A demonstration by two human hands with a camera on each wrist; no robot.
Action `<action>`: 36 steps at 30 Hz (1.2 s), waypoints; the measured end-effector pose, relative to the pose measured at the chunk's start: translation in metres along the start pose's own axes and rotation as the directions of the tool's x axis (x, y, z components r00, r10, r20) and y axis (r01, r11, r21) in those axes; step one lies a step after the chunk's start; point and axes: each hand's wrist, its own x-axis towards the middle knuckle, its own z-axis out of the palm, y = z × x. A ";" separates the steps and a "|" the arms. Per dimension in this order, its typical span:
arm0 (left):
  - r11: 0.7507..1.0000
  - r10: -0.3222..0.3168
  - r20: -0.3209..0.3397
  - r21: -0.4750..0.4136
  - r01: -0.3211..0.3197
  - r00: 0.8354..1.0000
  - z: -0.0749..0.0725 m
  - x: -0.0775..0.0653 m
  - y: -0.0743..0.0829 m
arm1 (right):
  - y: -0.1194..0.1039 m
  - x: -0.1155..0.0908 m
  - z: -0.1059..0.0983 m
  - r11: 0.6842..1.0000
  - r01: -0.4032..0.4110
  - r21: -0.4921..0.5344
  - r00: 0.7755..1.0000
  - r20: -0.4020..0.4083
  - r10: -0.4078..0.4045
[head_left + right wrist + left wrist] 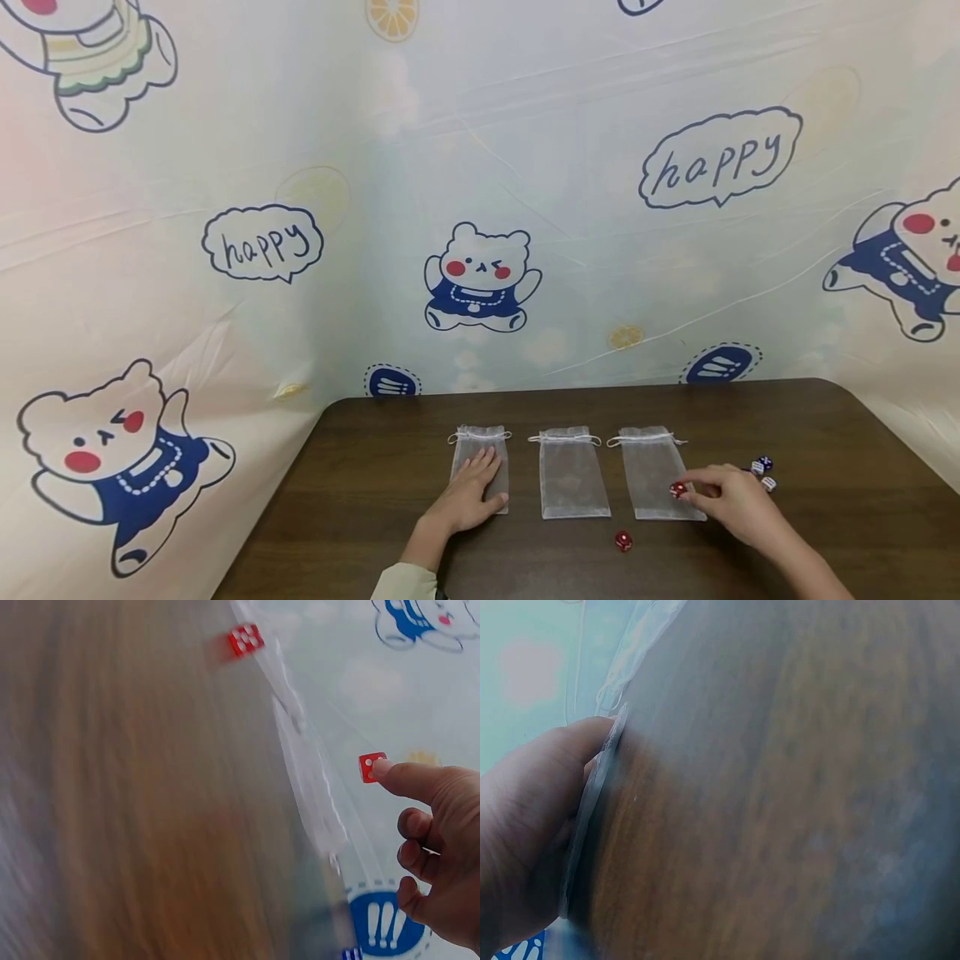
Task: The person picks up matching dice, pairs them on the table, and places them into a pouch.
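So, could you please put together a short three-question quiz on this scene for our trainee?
1. How many drawstring bags lie on the table?
2. True or false: the left hand rests on the middle bag.
3. The right hand pinches a die. Is it A) blue, B) white or C) red?

Key:
1. Three.
2. False; it rests on the leftmost bag, as the head view shows.
3. C.
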 end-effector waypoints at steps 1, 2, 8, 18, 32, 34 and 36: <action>1.000 -0.001 0.000 0.001 0.001 1.000 0.000 0.000 0.000 | -0.003 0.000 0.002 1.000 0.017 0.006 1.000 0.011 -0.017; 1.000 -0.001 0.000 0.000 0.001 1.000 0.001 0.000 0.000 | -0.005 0.000 0.005 0.999 0.033 0.014 0.999 0.021 -0.033; 1.000 -0.001 0.000 -0.008 0.001 1.000 0.001 0.000 -0.001 | -0.014 -0.001 0.016 0.989 0.141 0.038 0.989 0.045 -0.143; 1.000 0.004 -0.003 -0.012 -0.004 1.000 0.001 0.000 -0.002 | -0.018 -0.003 0.030 0.958 0.269 0.103 0.956 0.091 -0.278; 1.000 0.012 -0.004 0.002 -0.012 1.000 0.001 0.001 -0.002 | -0.023 -0.004 0.040 0.969 0.219 0.117 0.950 0.203 -0.239; 1.000 0.012 -0.004 0.003 -0.012 1.000 0.001 0.001 -0.002 | -0.023 -0.004 0.040 0.971 0.212 0.114 0.950 0.210 -0.232; 1.000 0.012 -0.004 0.002 -0.012 1.000 0.001 0.002 -0.003 | -0.023 -0.004 0.040 0.973 0.202 0.113 0.950 0.218 -0.223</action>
